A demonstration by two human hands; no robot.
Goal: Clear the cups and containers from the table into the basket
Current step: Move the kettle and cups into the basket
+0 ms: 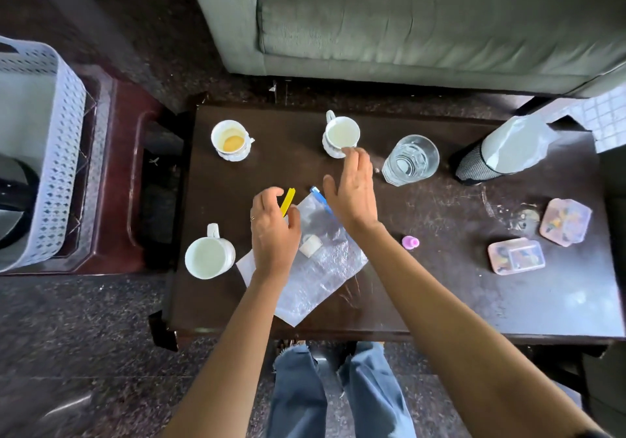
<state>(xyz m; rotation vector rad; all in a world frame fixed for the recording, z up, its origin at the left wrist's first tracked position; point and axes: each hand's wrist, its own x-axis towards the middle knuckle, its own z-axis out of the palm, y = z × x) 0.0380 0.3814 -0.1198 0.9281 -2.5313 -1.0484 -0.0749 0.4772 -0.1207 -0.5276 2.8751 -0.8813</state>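
Right hand with straight, slightly spread fingers is up at the rim of a glossy white ribbed ceramic cup on the scuffed dark wood table, left hand loosely curled and empty over a crinkly clear plastic bag, perforated lilac plastic basket off left.

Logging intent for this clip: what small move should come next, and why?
Probably close the right hand round the white cup at its fingertips: its fingers are straight at the cup's near rim, that hand holds nothing, and the basket waits at left.
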